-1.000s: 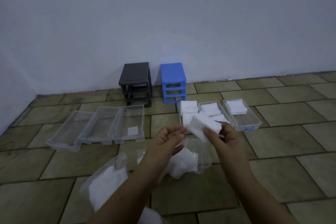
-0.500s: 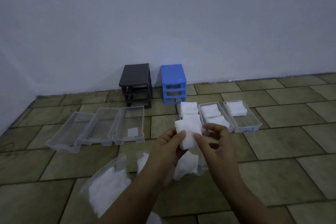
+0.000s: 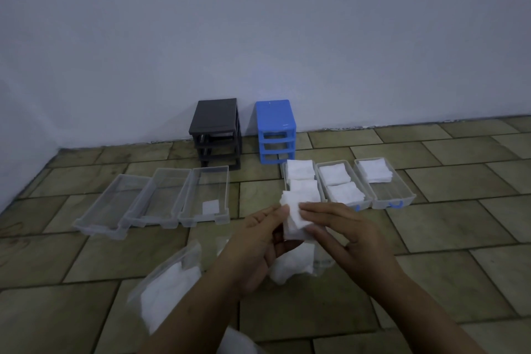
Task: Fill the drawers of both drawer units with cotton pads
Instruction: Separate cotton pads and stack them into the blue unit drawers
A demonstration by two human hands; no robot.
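- Nearest, lower left: bag of pads (image 3: 169,293) on the floor.
- Centre: left hand (image 3: 255,247) and right hand (image 3: 347,236) both pinch a pad stack (image 3: 294,217).
- Behind: empty trays (image 3: 155,198) left, padded trays (image 3: 342,184) right.
- Far: black unit (image 3: 217,131), blue unit (image 3: 275,129) at the wall.

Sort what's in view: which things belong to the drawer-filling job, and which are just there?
Job:
stack of cotton pads held by left hand and right hand
six clear drawers
black unit
blue unit
bags of pads

Just there:
tiled floor
wall
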